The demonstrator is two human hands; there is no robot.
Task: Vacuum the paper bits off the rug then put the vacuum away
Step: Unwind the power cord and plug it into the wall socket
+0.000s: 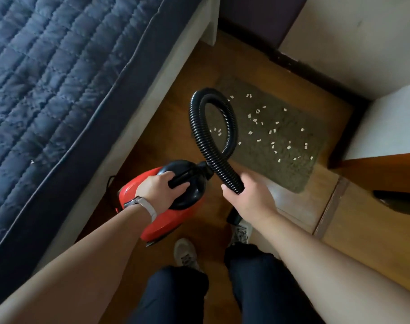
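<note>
A small red and black vacuum (157,220) hangs above the wooden floor. My left hand (160,189) grips its black top handle. Its black ribbed hose (199,127) curls up in a loop over the rug. My right hand (245,196) grips the hose near its free end, and the nozzle tip pokes out below my wrist. A grey-green rug (290,174) lies ahead of me on the floor. Several small white paper bits (273,131) are scattered across it.
A bed with a dark quilted cover (59,78) and a pale frame runs along the left. White walls (363,43) and a wooden furniture edge (382,167) close in the right. My feet in shoes (185,253) stand on the wooden floor (363,242).
</note>
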